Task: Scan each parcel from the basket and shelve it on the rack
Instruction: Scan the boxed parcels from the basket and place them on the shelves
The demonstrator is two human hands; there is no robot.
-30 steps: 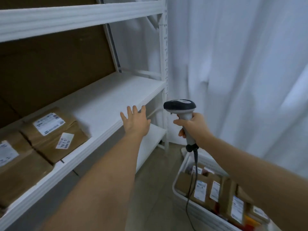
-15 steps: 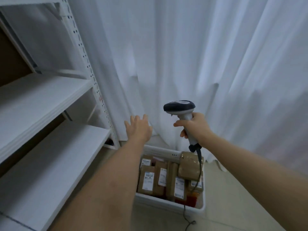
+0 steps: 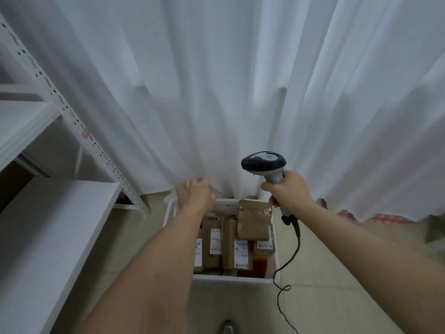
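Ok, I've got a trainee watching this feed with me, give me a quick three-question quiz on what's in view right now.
1. True or false: the left hand already grips a parcel.
2. Multiple choice: the right hand holds A) a tape gun, B) a corded scanner, C) a phone.
3. Fill in: the parcels, such as the brown parcel lying on top, sit in the white ____ on the floor, to the right of the rack.

Key: 1 false, it reaches open over the far end, holding nothing. 2 B. 3 basket.
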